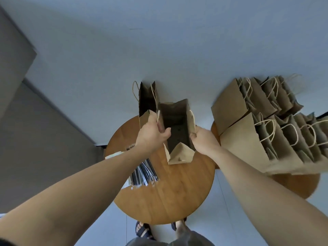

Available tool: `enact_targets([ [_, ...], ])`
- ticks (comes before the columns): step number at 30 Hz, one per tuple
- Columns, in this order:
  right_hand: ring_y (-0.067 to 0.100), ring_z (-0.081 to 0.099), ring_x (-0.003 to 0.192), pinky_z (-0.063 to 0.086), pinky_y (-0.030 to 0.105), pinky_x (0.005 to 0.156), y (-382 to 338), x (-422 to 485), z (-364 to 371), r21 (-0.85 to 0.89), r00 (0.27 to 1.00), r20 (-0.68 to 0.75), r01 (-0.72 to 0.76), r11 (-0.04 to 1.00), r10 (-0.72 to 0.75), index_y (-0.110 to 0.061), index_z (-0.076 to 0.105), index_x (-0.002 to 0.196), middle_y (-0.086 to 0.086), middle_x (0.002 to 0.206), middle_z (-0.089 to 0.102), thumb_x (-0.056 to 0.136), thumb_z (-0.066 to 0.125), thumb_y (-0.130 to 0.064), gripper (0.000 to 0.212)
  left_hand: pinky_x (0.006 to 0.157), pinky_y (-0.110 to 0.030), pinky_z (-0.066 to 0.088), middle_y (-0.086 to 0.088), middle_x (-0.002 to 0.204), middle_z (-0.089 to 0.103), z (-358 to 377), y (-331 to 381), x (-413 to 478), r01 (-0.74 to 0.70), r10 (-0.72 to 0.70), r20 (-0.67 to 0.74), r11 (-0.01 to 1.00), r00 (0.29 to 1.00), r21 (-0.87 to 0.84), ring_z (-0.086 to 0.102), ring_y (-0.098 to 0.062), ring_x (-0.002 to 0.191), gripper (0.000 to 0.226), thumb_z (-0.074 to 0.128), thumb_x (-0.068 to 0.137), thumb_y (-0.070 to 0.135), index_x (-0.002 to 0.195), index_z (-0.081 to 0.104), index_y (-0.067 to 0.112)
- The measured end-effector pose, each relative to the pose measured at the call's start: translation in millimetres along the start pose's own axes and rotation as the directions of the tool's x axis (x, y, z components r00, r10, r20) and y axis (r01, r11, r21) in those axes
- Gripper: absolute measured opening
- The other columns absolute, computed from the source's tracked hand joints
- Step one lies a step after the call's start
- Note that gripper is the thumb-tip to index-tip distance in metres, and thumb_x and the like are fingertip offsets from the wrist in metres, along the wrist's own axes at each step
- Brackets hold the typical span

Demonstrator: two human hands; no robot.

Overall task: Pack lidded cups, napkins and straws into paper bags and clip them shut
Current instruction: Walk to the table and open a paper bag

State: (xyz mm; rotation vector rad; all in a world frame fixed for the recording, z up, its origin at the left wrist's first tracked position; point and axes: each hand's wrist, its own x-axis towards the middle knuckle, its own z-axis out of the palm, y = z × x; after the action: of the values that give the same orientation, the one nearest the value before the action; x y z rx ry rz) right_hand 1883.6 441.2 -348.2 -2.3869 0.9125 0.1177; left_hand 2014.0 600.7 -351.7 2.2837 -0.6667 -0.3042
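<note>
1. Head view, centre of the frame: the bag (179,156) stands upright on the table (168,196). Its mouth is wide open, and the inside looks dark and empty as far as I can see.
2. The left hand (151,133) pinches the left rim of the bag beside the rope handle, with the thumb on the inner side.
3. The right hand (204,139) pinches the right rim. Its fingertips are hidden behind the paper, so I cannot tell how deep they reach.
4. In the upper centre, just behind, a second bag (147,100) stands open and touches the first one at a corner.
5. At the right of the frame a stack (245,121) of folded bags lies on a second table (298,185), near the right forearm.
6. At the lower left of the table lie the straws (143,173) in wrappers, partly under the left forearm. A white thing beside them may be napkins, but it is too blurred to say. No cups are visible.
7. My judgement is that the step in hand is to open the bag and make it stand. To do this well, both hands should pull the rims apart evenly, so that the side folds go flat and the bottom sits square on the table. A hard pull on one side could tear the rim or tip the bag against the second bag.
</note>
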Motion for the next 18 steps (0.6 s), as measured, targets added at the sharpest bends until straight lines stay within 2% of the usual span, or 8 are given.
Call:
enact_targets([
  [3,0.017,0.064,0.084,0.051,0.022,0.067,10,-27,22,-0.026,1.0,0.014,-0.025,0.999,0.025,-0.017,0.058,0.112,-0.005,0.089,0.061,0.104,0.042,-0.029,0.022,0.047,-0.009,0.04,0.009,0.098,0.058,10,-15,-21,0.146,-0.144,0.074,0.989,0.987,-0.018,0.063,-0.008,0.071,0.057,0.075,0.079,0.049,0.112,0.03,0.035],
  [6,0.016,0.064,0.085,0.052,0.021,0.068,21,-43,39,-0.035,0.998,0.051,-0.046,0.998,0.047,-0.022,0.056,0.106,-0.007,0.087,0.06,0.104,0.042,-0.032,0.018,0.068,-0.026,0.055,0.001,0.123,0.054,18,-25,-36,0.225,-0.222,0.107,0.974,0.969,-0.014,0.065,-0.022,0.097,0.072,0.078,0.08,0.041,0.133,0.03,0.029],
  [7,0.014,0.064,0.083,0.053,0.021,0.069,26,-46,43,-0.036,0.997,0.065,-0.048,0.998,0.05,-0.024,0.053,0.101,-0.008,0.084,0.059,0.104,0.041,-0.033,0.015,0.073,-0.03,0.056,-0.001,0.123,0.055,20,-28,-40,0.248,-0.247,0.138,0.969,0.959,0.013,0.066,-0.023,0.099,0.073,0.077,0.081,0.039,0.137,0.032,0.025],
  [9,0.012,0.061,0.077,0.049,0.021,0.064,35,-50,48,-0.033,0.996,0.081,-0.045,0.998,0.047,-0.027,0.049,0.094,-0.011,0.077,0.056,0.104,0.04,-0.035,0.016,0.069,-0.029,0.058,0.0,0.105,0.064,23,-32,-47,0.26,-0.273,0.224,0.962,0.936,0.086,0.068,-0.018,0.086,0.059,0.072,0.085,0.033,0.133,0.044,0.015],
  [11,0.011,0.06,0.076,0.042,0.019,0.061,42,-51,52,-0.037,0.995,0.096,-0.033,0.999,0.037,-0.026,0.05,0.098,-0.013,0.078,0.056,0.104,0.039,-0.037,0.016,0.064,-0.03,0.06,-0.002,0.085,0.065,25,-34,-52,0.246,-0.278,0.271,0.958,0.922,0.147,0.068,-0.016,0.072,0.036,0.067,0.086,0.024,0.118,0.057,0.009],
  [13,0.014,0.062,0.084,0.044,0.023,0.068,47,-51,53,-0.048,0.993,0.12,-0.008,0.999,0.013,-0.026,0.052,0.106,-0.011,0.085,0.057,0.104,0.039,-0.038,0.018,0.066,-0.032,0.062,-0.003,0.082,0.065,28,-32,-55,0.265,-0.305,0.268,0.948,0.914,0.175,0.068,-0.016,0.07,0.025,0.064,0.086,0.02,0.109,0.062,0.009],
  [16,0.015,0.064,0.086,0.052,0.027,0.072,56,-49,50,-0.041,0.989,0.146,0.013,0.999,-0.006,-0.026,0.052,0.105,-0.01,0.085,0.058,0.104,0.039,-0.04,0.019,0.058,-0.023,0.058,0.003,0.085,0.066,32,-21,-60,0.257,-0.291,0.253,0.953,0.923,0.158,0.068,-0.01,0.066,0.03,0.063,0.089,0.028,0.115,0.061,0.014],
  [18,0.014,0.064,0.084,0.053,0.026,0.072,61,-46,47,-0.041,0.989,0.146,0.024,0.999,-0.017,-0.024,0.053,0.105,-0.01,0.083,0.058,0.103,0.039,-0.041,0.022,0.055,-0.021,0.053,0.008,0.091,0.066,33,-13,-63,0.24,-0.269,0.234,0.96,0.935,0.143,0.067,-0.009,0.07,0.043,0.063,0.087,0.043,0.124,0.052,0.024],
])
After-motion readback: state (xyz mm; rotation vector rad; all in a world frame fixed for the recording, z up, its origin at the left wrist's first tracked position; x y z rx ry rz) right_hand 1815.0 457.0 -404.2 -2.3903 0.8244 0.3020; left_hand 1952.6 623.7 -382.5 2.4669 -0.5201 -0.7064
